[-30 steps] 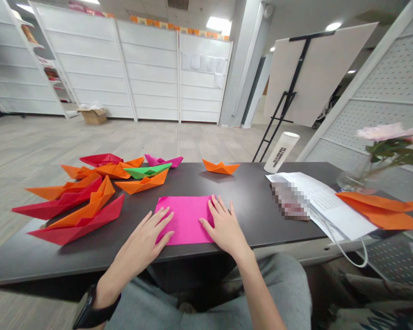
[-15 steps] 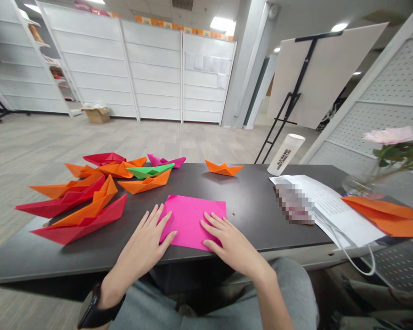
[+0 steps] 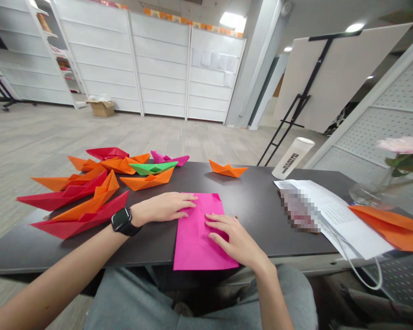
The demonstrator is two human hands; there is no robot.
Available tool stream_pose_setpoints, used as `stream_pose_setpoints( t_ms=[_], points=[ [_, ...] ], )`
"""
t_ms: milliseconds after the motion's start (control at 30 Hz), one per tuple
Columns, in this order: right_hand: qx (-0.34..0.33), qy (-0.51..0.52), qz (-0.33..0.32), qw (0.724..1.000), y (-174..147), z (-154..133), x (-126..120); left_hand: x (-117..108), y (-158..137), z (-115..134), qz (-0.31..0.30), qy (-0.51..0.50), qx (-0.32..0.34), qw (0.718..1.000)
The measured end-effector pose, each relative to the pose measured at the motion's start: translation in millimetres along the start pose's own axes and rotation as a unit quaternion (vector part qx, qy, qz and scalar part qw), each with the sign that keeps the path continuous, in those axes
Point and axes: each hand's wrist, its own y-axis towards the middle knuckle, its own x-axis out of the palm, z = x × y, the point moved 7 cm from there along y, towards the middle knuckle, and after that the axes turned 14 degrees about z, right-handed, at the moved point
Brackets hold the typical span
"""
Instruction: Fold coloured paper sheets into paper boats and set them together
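Note:
A bright pink sheet of paper point(image 3: 196, 250) lies lengthwise on the dark table, its near edge reaching the table's front edge. One small corner at its far right is folded over. My left hand point(image 3: 167, 206) comes in from the left with its fingers stretched out flat over the sheet's upper left part. On the sheet's right side rests my right hand point(image 3: 232, 236), fingers extended and slightly spread, the thumb apart. Neither hand grips the paper. My left wrist wears a black watch.
Several folded paper boats, including a red one point(image 3: 86, 217) and a green one point(image 3: 153, 167), crowd the table's left. An orange boat point(image 3: 228, 169) sits alone at the back. Rightward are a white cylinder point(image 3: 292, 158), printed sheets point(image 3: 361, 229), orange paper point(image 3: 388, 227) and a flower vase point(image 3: 365, 195).
The pink paper has turned from lying crosswise to lying lengthwise. My left hand has moved up and right onto its far part. My right hand has shifted slightly right.

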Motion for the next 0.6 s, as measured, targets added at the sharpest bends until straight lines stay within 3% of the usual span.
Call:
stream_pose_setpoints(
  t_ms=[200, 400, 600],
  points=[
    [0.011, 0.018, -0.008, 1.0, -13, 7, -8, -3, -18, 5, -0.055, -0.076, 0.046, 0.995],
    [-0.027, 0.029, -0.144, 0.989, -39, 0, -18, 1, -21, 12, -0.026, -0.037, 0.052, 0.998],
    [0.024, 0.069, -0.05, 0.996, -21, 7, -29, 1, -14, 18, 0.028, 0.005, 0.065, 0.997]
  ],
)
